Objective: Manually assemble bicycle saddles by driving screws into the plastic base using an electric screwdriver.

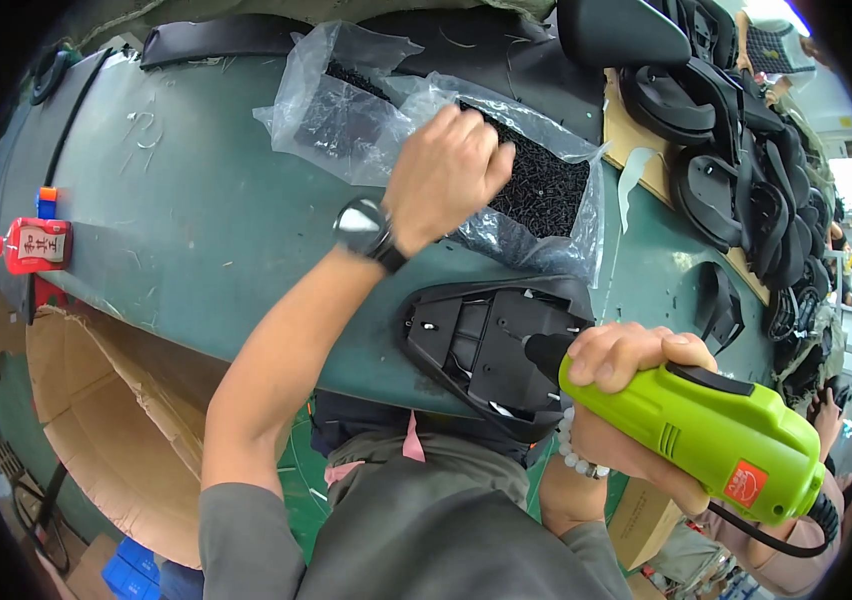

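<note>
While the right hand [626, 358] grips a green power screwdriver [711, 432] above a black shell [518, 350] at the near edge of the bench [206, 220], the left hand [449, 168] curls over black screws [551, 195] in a far plastic bag [341, 125], its grasp hidden; fastening appears unfinished, its extent unclear.

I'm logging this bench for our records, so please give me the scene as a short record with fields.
Left grip: over the screws, fingers curled; whether it holds any is hidden
Right grip: closed around the green driver
Driver nose: over the black shell; contact unclear
Screws: small, black, loose in clear plastic
Shell: on the green table, near the person
Table's left end: red bottle
Far right: piled black parts
</note>
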`<action>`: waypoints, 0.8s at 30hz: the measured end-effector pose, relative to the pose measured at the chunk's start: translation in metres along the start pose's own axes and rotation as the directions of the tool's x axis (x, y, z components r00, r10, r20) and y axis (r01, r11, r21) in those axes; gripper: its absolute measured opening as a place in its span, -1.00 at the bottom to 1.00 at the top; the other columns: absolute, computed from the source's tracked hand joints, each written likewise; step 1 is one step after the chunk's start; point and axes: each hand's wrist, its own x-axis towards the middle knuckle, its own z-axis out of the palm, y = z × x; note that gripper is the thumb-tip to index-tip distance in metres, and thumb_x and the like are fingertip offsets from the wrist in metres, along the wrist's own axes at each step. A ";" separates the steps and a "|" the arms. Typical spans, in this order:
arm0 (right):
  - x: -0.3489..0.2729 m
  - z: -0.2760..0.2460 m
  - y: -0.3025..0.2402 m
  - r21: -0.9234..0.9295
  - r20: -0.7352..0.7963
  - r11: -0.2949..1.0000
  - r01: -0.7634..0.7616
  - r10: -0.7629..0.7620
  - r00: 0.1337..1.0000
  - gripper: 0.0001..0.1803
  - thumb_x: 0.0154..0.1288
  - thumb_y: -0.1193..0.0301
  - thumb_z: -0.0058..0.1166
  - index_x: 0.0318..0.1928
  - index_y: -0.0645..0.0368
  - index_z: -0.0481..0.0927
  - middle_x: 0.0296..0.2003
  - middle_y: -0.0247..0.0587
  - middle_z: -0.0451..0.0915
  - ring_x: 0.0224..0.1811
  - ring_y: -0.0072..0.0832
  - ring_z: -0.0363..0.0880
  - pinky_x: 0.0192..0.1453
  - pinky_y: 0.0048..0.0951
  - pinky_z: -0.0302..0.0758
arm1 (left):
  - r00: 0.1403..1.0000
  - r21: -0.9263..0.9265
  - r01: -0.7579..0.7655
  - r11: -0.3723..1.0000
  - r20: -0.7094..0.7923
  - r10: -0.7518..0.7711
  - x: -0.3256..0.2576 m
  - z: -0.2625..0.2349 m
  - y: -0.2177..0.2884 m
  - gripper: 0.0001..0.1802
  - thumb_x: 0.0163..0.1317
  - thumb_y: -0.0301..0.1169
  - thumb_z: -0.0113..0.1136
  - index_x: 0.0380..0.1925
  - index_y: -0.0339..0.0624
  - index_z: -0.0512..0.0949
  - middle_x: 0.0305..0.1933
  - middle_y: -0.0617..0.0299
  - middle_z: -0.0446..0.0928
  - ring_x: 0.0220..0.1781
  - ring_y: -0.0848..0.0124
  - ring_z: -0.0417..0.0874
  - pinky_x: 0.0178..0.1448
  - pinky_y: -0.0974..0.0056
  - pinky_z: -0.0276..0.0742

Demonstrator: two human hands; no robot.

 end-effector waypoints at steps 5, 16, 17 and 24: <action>0.008 -0.002 -0.004 0.073 0.108 0.997 0.001 -0.008 0.994 0.24 -0.22 -0.54 0.10 0.20 0.30 0.30 -0.38 -0.11 0.55 -0.44 -0.23 0.56 -0.33 -0.23 0.51 | 0.940 -0.530 0.201 0.824 0.341 -0.010 -0.086 -0.063 0.062 -0.76 0.05 -0.40 0.41 -0.61 -0.16 0.50 -0.51 0.23 0.55 -0.39 0.25 0.60 -0.29 0.23 0.52; 0.007 -0.003 0.009 0.107 0.130 0.993 -0.050 0.035 0.991 0.25 -0.25 -0.54 0.12 0.18 0.32 0.30 -0.38 -0.03 0.54 -0.43 -0.21 0.55 -0.33 -0.22 0.50 | 0.972 -0.496 0.102 0.862 0.236 0.021 -0.127 -0.042 0.072 -0.69 -0.08 -0.40 0.47 -0.61 -0.16 0.44 -0.28 0.25 0.53 -0.18 0.23 0.61 -0.16 0.22 0.58; 0.006 -0.002 0.008 0.076 0.111 0.995 -0.064 0.055 0.992 0.25 -0.25 -0.54 0.12 0.17 0.32 0.31 -0.37 -0.02 0.54 -0.42 -0.20 0.55 -0.32 -0.22 0.50 | 0.970 -0.498 0.101 0.861 0.240 0.024 -0.127 -0.042 0.072 -0.69 -0.09 -0.40 0.47 -0.61 -0.16 0.44 -0.29 0.24 0.53 -0.19 0.22 0.61 -0.17 0.22 0.58; 0.013 0.018 0.010 0.182 -0.019 0.955 -0.234 0.242 0.970 -0.59 0.16 0.40 0.24 0.01 0.23 0.47 -0.36 -0.02 0.57 -0.31 -0.19 0.56 -0.16 -0.17 0.54 | 0.973 -0.505 0.106 0.857 0.232 0.016 -0.126 -0.041 0.072 -0.69 -0.04 -0.37 0.42 -0.60 -0.20 0.41 -0.31 0.27 0.52 -0.18 0.27 0.59 -0.18 0.23 0.59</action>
